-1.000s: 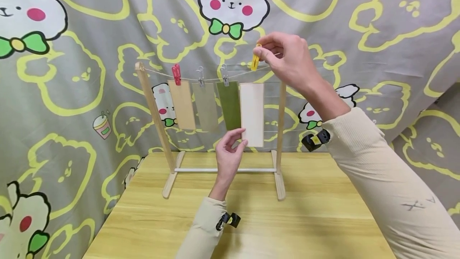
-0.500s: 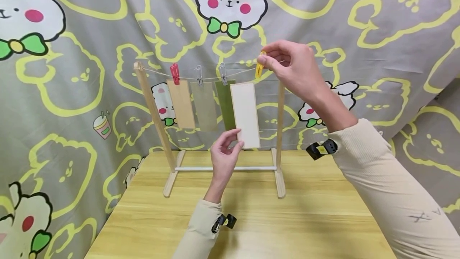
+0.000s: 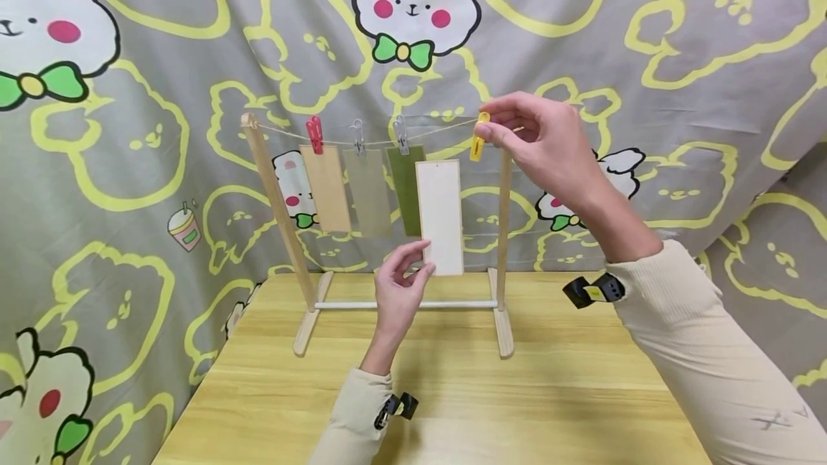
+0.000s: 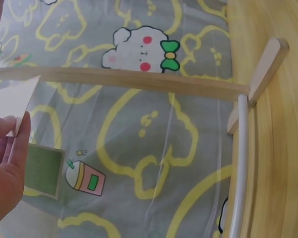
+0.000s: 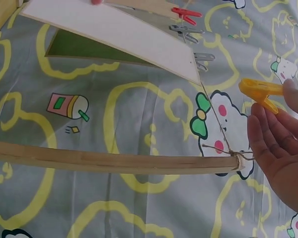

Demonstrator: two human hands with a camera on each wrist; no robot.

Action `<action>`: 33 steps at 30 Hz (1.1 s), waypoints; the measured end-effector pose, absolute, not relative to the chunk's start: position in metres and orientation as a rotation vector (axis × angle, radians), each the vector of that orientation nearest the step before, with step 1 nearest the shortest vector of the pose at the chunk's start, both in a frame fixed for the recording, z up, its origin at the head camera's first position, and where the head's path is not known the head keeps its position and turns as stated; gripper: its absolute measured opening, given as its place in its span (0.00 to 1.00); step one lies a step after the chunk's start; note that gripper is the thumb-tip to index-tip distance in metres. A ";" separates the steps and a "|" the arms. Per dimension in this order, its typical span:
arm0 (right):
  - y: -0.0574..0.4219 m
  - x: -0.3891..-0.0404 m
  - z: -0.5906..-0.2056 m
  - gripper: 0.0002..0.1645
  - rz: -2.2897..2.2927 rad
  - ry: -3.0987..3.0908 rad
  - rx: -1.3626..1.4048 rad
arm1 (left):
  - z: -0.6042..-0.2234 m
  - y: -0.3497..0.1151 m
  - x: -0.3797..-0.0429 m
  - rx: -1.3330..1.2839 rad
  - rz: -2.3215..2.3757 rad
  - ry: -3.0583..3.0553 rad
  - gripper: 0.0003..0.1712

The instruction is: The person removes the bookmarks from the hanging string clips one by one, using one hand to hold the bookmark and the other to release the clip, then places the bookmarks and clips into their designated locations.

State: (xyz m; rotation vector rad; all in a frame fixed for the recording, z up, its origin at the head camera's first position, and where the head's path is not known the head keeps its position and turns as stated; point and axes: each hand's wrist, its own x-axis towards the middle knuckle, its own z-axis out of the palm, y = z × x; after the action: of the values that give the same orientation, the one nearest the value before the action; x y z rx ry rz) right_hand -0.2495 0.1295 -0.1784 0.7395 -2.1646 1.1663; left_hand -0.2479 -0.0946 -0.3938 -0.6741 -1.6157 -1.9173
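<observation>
My left hand (image 3: 398,293) pinches the lower left edge of a white card (image 3: 441,217), which has a small hole near its top. The card stands slightly tilted in front of part of a hanging green card (image 3: 405,181). In my right hand (image 3: 549,146) a yellow clothespin (image 3: 479,136) is pinched between thumb and fingers, close to the right end of the string (image 3: 446,128). The right wrist view shows the yellow clothespin (image 5: 260,91) apart from the white card (image 5: 124,34).
A wooden stand with a left post (image 3: 274,207) and right post (image 3: 505,221) carries the string. A red clothespin (image 3: 314,133) holds a tan card (image 3: 326,189); grey clothespins hold a grey card (image 3: 368,192) and the green one. A white rod (image 3: 349,305) joins the feet on the table (image 3: 258,393).
My right hand with the yellow clothespin has moved right and down. The left hand has shifted the white card left and slightly down, so it covers part of the green card.
</observation>
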 end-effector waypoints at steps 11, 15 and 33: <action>0.140 -0.242 -0.198 0.19 1.242 -2.079 0.774 | -0.395 -0.098 -0.238 -0.724 -1.875 -1.638 0.21; 0.145 -0.236 -0.206 0.20 1.278 -2.048 0.790 | -0.395 -0.098 -0.235 -0.722 -1.882 -1.626 0.21; 0.156 -0.216 -0.243 0.23 1.354 -1.969 0.777 | -0.401 -0.104 -0.222 -0.737 -1.857 -1.637 0.21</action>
State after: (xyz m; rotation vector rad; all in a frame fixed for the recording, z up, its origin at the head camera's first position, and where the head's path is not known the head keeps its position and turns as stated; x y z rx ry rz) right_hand -0.2158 0.1564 -0.2426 0.7775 -1.9693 1.3536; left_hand -0.2218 -0.1036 -0.4007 -0.7366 -1.6373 -1.8572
